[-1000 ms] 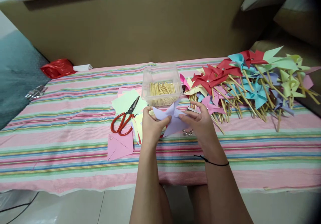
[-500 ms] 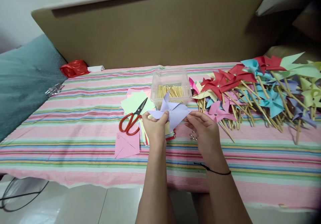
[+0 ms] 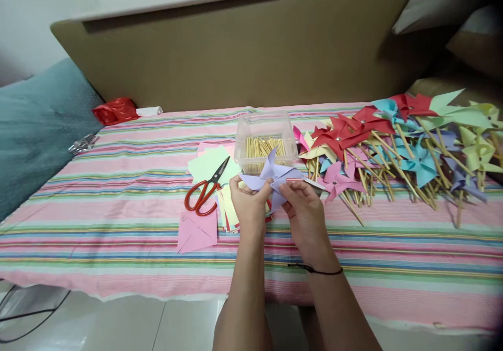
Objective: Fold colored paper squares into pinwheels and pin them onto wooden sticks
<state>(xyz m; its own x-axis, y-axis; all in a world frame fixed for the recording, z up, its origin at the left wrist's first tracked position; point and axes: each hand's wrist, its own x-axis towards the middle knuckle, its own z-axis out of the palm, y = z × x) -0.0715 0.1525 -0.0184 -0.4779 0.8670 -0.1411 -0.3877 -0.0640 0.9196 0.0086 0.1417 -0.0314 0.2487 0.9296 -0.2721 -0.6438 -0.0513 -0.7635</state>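
Between my two hands is a lilac paper pinwheel [image 3: 277, 172], its blades folded in toward the middle. My left hand [image 3: 249, 203] pinches it from the left, thumb on the centre. From the lower right my right hand [image 3: 305, 204] closes its fingertips on the paper near the centre; whether a small part is also in them is hidden. Left of my hands lie red-handled scissors [image 3: 204, 196] on coloured paper sheets [image 3: 212, 163]. A pink paper square with cut lines [image 3: 197, 230] rests below them. Behind the pinwheel stands a clear plastic box [image 3: 266, 123] with short wooden sticks [image 3: 261, 146].
A large pile of pinwheels on sticks [image 3: 393, 152] fills the right side of the striped cloth [image 3: 129, 209]. A flat pale-edged object [image 3: 314, 184] shows beside my right hand. At the far left are a red plastic bag [image 3: 117, 111] and a teal cushion [image 3: 39, 125].
My right hand has moved left, from the pinwheel's right blade tip to near its centre. The pinwheel and left hand have shifted slightly right.
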